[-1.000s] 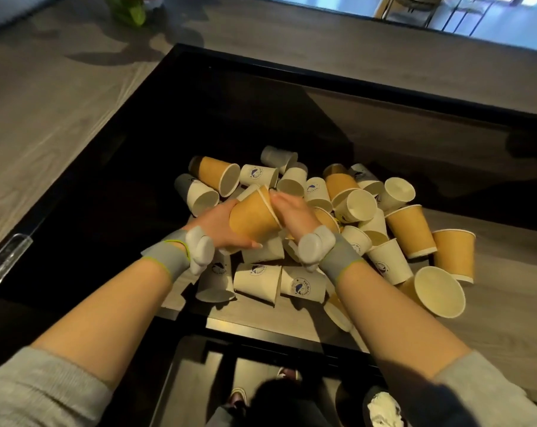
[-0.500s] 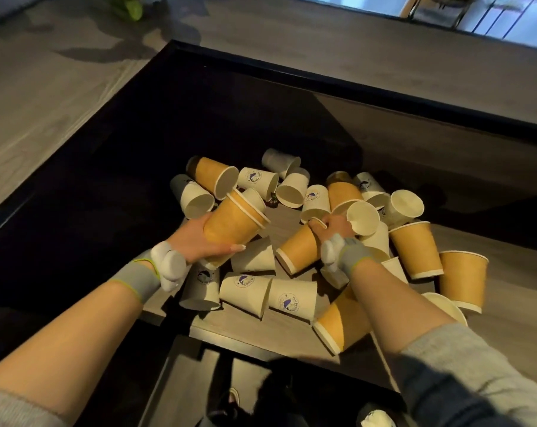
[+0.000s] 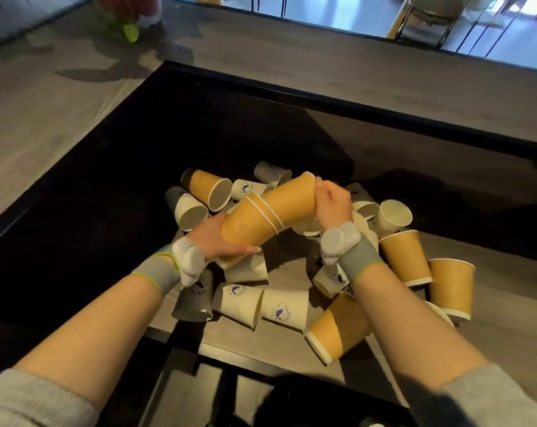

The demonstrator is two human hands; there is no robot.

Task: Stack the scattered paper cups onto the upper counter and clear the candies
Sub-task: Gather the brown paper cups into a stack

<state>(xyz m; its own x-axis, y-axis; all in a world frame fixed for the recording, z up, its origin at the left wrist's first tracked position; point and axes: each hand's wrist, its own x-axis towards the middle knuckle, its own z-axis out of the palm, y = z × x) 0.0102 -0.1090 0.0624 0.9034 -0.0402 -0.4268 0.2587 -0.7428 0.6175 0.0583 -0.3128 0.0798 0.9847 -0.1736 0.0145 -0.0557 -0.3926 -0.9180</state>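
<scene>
Over the lower counter [image 3: 292, 343], both hands [image 3: 213, 237] grip nested orange cups [image 3: 261, 217].

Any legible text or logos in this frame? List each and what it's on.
"Full Be..." in purple around a round logo, partly readable: white paper cup lying on its side at the near edge.
Same round purple logo, lettering too blurred to read: neighbouring white cup, grey-shaded cup, white cup at the back.
Orange paper cups: no print visible.
Nothing else readable.
</scene>
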